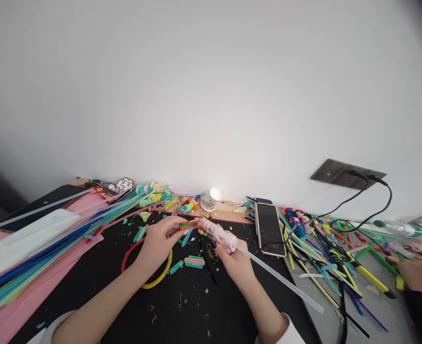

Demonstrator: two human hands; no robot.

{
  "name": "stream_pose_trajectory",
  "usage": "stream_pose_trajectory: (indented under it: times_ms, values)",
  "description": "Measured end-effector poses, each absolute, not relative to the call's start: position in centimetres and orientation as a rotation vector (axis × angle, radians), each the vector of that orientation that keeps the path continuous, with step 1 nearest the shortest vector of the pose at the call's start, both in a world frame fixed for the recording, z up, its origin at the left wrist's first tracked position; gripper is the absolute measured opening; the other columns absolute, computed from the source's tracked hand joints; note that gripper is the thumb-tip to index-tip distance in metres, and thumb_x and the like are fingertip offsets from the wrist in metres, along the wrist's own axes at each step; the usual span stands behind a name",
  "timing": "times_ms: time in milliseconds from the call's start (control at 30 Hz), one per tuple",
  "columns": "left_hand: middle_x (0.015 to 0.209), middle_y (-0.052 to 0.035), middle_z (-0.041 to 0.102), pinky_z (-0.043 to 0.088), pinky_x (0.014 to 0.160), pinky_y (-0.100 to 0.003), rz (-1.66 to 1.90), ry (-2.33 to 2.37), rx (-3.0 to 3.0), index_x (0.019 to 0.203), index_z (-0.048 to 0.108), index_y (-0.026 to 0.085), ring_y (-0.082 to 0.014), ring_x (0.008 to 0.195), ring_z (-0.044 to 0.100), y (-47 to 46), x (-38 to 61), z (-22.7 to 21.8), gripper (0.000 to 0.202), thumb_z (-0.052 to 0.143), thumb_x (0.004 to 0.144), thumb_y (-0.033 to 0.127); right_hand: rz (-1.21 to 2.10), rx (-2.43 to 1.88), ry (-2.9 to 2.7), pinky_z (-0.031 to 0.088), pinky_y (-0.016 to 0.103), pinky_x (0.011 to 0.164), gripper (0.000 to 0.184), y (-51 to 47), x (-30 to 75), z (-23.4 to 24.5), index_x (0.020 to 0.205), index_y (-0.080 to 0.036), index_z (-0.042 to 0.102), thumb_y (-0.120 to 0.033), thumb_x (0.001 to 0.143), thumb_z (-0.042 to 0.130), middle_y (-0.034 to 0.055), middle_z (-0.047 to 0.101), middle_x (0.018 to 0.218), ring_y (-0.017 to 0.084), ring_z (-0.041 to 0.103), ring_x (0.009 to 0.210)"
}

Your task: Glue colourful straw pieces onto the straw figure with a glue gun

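My right hand [237, 262] is closed around a pink glue gun [218, 234] with a long clear glue stick [282, 282] trailing back from it toward the lower right. The gun's tip points left at a small bundle of red, green and orange straw pieces [188, 225]. My left hand [159, 239] pinches that bundle over the black mat [182, 306]. A red and yellow ring [147, 283] lies under my left wrist, and a cut teal and pink straw piece [194, 261] lies between my hands.
Long coloured straws [53, 248] fan over pink paper [21, 296] at left. A phone [269, 228] lies right of the glue gun, beside a heap of straws and black cables [336, 253]. A small lit cup [211, 198] stands by the wall. Another person's hand [419, 273] rests at far right.
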State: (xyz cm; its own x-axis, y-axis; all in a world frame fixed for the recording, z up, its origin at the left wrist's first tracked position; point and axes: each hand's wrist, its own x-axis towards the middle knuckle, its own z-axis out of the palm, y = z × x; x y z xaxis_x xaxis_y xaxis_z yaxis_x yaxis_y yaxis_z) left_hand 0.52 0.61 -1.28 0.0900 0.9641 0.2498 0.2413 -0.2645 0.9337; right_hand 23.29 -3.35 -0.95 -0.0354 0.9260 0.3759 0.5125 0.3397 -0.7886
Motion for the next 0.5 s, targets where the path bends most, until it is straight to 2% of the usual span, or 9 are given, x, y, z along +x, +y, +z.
stream_pose_trajectory:
  times_ms: [267, 500]
  values:
    - [0.095, -0.0096, 0.08, 0.065, 0.087, -0.044, 1.256, 1.208, 1.543, 0.088, 0.072, 0.021, -0.0301, 0.092, 0.079, 0.16, 0.84, -0.62, 0.02, 0.068, 0.075, 0.034, 0.629, -1.184, -1.815, 0.033, 0.022, 0.049, 0.019, -3.64, 22.65, -0.25, 0.07, -0.023, 0.054, -0.031, 0.086, 0.059, -0.005, 0.049, 0.057, 0.012, 0.043, 0.05]
    - [0.089, -0.0073, 0.08, 0.066, 0.086, -0.045, 1.302, 1.2, 1.565, 0.083, 0.07, 0.022, -0.029, 0.087, 0.08, 0.05, 1.0, -0.5, 0.013, 0.067, 0.074, 0.031, 0.586, -1.289, -1.835, 0.035, 0.022, 0.049, 0.017, -3.86, 22.64, -0.29, 0.074, -0.024, 0.059, -0.033, 0.088, 0.056, -0.0041, 0.052, 0.059, 0.013, 0.045, 0.05]
